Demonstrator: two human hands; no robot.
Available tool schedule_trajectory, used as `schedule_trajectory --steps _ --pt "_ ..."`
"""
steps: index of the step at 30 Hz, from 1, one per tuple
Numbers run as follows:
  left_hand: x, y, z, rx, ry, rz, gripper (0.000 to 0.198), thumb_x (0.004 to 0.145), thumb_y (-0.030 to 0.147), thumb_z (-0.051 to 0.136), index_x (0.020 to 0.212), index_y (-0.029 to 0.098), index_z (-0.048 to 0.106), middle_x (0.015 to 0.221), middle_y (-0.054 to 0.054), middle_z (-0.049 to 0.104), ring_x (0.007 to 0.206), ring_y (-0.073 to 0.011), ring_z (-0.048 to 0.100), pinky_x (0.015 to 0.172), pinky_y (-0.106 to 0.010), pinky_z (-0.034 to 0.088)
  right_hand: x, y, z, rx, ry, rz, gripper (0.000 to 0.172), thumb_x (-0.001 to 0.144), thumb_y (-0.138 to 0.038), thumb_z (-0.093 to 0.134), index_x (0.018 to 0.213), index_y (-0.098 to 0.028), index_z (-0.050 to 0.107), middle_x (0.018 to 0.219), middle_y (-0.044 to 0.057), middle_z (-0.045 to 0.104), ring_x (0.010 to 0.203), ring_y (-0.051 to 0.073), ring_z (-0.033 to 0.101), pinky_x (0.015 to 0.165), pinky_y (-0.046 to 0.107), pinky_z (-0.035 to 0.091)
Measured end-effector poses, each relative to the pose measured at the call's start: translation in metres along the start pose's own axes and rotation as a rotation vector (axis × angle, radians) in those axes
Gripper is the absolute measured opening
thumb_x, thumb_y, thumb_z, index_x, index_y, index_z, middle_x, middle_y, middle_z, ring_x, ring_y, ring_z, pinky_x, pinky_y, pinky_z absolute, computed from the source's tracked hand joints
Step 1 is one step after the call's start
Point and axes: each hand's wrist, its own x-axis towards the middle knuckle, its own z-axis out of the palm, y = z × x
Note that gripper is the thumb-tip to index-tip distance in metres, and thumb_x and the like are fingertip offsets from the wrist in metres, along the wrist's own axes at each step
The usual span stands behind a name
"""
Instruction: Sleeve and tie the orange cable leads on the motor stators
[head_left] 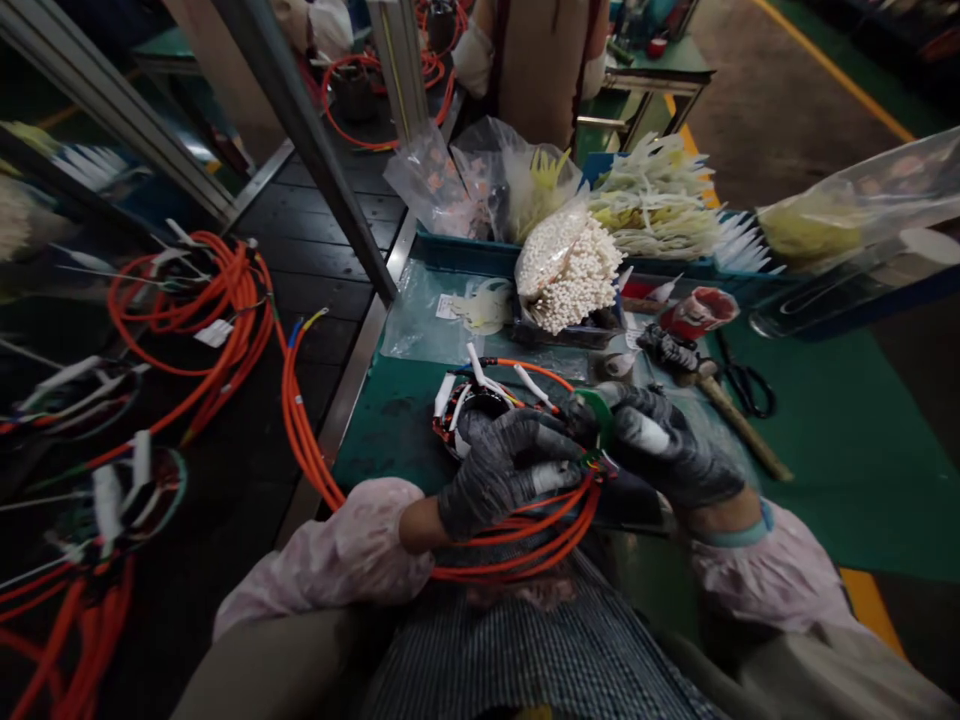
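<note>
My left hand [510,465], in a grey knit glove with white tape on a finger, is closed at the end of an orange cable bundle [551,545] that loops over the table's front edge. Its fingertips press near the coloured wire ends. Opposite it, my right hand [667,445], gloved the same way, pinches a green curved flat piece [598,415] just above those wires. Behind my left hand lies a ring-shaped wound motor core [448,420] with white sleeves [476,362] sticking up. An orange lead [536,370] arcs from it toward my hands.
A bundle of thin white tubes [566,265] stands behind the core. A hammer [739,415], black scissors [746,385] and a red cup [699,312] lie to the right. More orange cable coils [217,310] fill the slatted surface at left. A metal post [315,150] rises beside the table.
</note>
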Motion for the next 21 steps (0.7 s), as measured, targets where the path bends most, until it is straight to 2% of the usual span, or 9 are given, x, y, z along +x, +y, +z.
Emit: schedule_trajectory --steps 4,7,8,10,12,14,17,19,21 --pt "-0.01 0.008 -0.005 0.104 -0.037 0.059 0.02 0.102 0.038 0.076 0.111 0.021 0.074 0.117 -0.011 0.078 0.108 -0.0267 0.078 0.096 -0.044 0.069 0.01 -0.027 0.004 0.375 -0.314 0.102 0.04 0.09 -0.067 0.079 0.096 -0.027 0.08 0.086 0.003 0.079 0.074 0.021 0.073 0.07 0.036 0.066" --pt "-0.019 0.017 -0.027 0.264 -0.008 0.149 0.02 0.096 0.03 0.083 0.112 0.024 0.074 0.11 -0.007 0.078 0.104 -0.0262 0.077 0.095 -0.045 0.068 0.019 -0.039 0.012 0.479 -0.439 0.103 0.031 0.09 -0.055 0.085 0.089 -0.025 0.077 0.086 0.002 0.076 0.076 0.019 0.071 0.073 0.034 0.064" --pt "-0.022 0.02 -0.039 0.335 0.042 0.15 0.016 0.095 0.028 0.083 0.109 0.025 0.075 0.108 -0.005 0.078 0.107 -0.0265 0.076 0.099 -0.047 0.065 0.022 -0.039 0.017 0.447 -0.418 0.088 0.029 0.091 -0.053 0.085 0.088 -0.025 0.077 0.086 0.002 0.075 0.077 0.019 0.071 0.075 0.035 0.064" --pt "-0.029 0.024 -0.066 0.469 0.213 0.108 0.008 0.098 0.03 0.078 0.102 0.025 0.075 0.108 -0.005 0.077 0.113 -0.0277 0.073 0.107 -0.053 0.06 0.025 -0.034 0.031 0.332 -0.28 0.037 0.025 0.093 -0.05 0.084 0.092 -0.026 0.076 0.089 0.001 0.076 0.081 0.02 0.071 0.08 0.036 0.064" --pt "-0.036 0.023 -0.094 0.52 0.404 0.005 0.016 0.1 0.04 0.075 0.106 0.024 0.074 0.112 -0.006 0.076 0.113 -0.0301 0.072 0.109 -0.059 0.058 0.027 -0.022 0.049 0.186 -0.135 -0.072 0.02 0.097 -0.046 0.081 0.1 -0.027 0.075 0.096 0.001 0.078 0.087 0.02 0.073 0.086 0.038 0.064" --pt "-0.042 0.017 -0.115 0.497 0.48 -0.133 0.031 0.1 0.049 0.073 0.115 0.022 0.073 0.116 -0.008 0.076 0.113 -0.0329 0.072 0.11 -0.062 0.057 0.026 -0.008 0.07 0.007 -0.071 -0.26 0.018 0.103 -0.044 0.074 0.11 -0.027 0.075 0.101 0.002 0.079 0.094 0.022 0.075 0.094 0.041 0.064" --pt "-0.042 0.004 -0.129 0.443 0.415 -0.291 0.047 0.099 0.062 0.065 0.122 0.021 0.074 0.125 -0.011 0.077 0.12 -0.0353 0.072 0.115 -0.063 0.055 0.023 0.011 0.095 -0.356 -0.087 -0.512 0.028 0.111 -0.043 0.058 0.116 -0.024 0.078 0.108 0.008 0.081 0.101 0.026 0.076 0.096 0.045 0.063" --pt "-0.034 -0.003 -0.13 0.383 0.296 -0.309 0.054 0.098 0.068 0.063 0.125 0.023 0.075 0.132 -0.013 0.076 0.13 -0.0359 0.07 0.122 -0.062 0.051 0.023 0.017 0.103 -0.595 -0.146 -0.553 0.032 0.113 -0.041 0.055 0.117 -0.022 0.08 0.111 0.011 0.081 0.1 0.027 0.076 0.09 0.043 0.064" --pt "-0.022 -0.009 -0.127 0.317 0.113 -0.293 0.055 0.092 0.069 0.072 0.124 0.025 0.076 0.134 -0.012 0.077 0.135 -0.0364 0.068 0.126 -0.06 0.048 0.024 0.019 0.105 -0.748 -0.193 -0.563 0.031 0.112 -0.04 0.057 0.117 -0.022 0.082 0.109 0.012 0.081 0.098 0.026 0.075 0.086 0.04 0.064"
